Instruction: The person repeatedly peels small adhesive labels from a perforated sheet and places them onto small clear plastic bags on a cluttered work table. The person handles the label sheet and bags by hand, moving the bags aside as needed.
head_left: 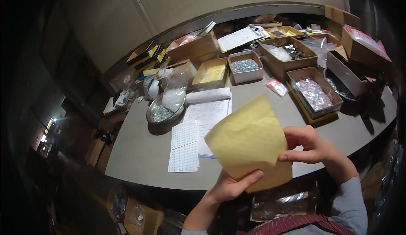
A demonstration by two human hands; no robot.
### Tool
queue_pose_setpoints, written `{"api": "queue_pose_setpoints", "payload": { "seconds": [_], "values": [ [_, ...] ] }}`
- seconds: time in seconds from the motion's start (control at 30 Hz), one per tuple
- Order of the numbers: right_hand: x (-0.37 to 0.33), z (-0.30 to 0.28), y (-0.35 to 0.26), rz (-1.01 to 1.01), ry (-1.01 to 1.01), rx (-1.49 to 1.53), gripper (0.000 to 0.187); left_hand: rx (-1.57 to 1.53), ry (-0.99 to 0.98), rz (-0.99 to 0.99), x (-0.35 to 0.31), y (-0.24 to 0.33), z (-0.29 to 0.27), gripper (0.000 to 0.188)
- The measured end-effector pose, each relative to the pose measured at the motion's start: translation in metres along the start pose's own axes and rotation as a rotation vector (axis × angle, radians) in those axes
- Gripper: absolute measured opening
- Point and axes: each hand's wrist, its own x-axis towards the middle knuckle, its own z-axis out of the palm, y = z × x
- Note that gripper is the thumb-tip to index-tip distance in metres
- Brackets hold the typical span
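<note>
A piece of yellow paper (pixel 249 135) is held up above the front edge of the table. It bends and slants, and I cannot tell whether it is one sheet or several layers. My left hand (pixel 234 186) grips its lower edge, thumb across the front and the other fingers hidden behind. At the right edge my right hand (pixel 306 145) pinches it between thumb and fingers. Behind the yellow paper lie printed label sheets (pixel 184 146) and an open notebook (pixel 209 112) with handwriting, partly covered by it.
A metal bowl (pixel 163 117) of small metal parts stands at the left. Along the back are a white box (pixel 245 79) of metal pieces, a box of yellow papers (pixel 211 76) and a box of small plastic packets (pixel 315 95). Below the table edge sits an open box (pixel 283 201).
</note>
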Motion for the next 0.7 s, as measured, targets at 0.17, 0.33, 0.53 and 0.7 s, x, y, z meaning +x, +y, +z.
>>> {"api": "queue_pose_setpoints", "payload": {
  "seconds": [0.17,0.33,0.53,0.7],
  "values": [
    [-0.023,0.002,-0.016,0.016,0.086,0.103,0.041,-0.155,0.04,-0.039,-0.024,0.009,-0.005,0.026],
    [-0.043,0.0,-0.012,0.042,-0.001,0.117,0.033,-0.02,-0.07,0.046,-0.027,0.008,0.006,0.038],
    [-0.058,-0.005,0.006,-0.253,0.015,0.047,0.049,-0.215,0.054,-0.062,-0.019,0.012,0.013,0.037],
    [-0.074,-0.006,-0.018,-0.379,0.272,-0.53,0.045,-0.169,0.266,-0.138,-0.021,0.013,0.015,0.043]
  ]
}}
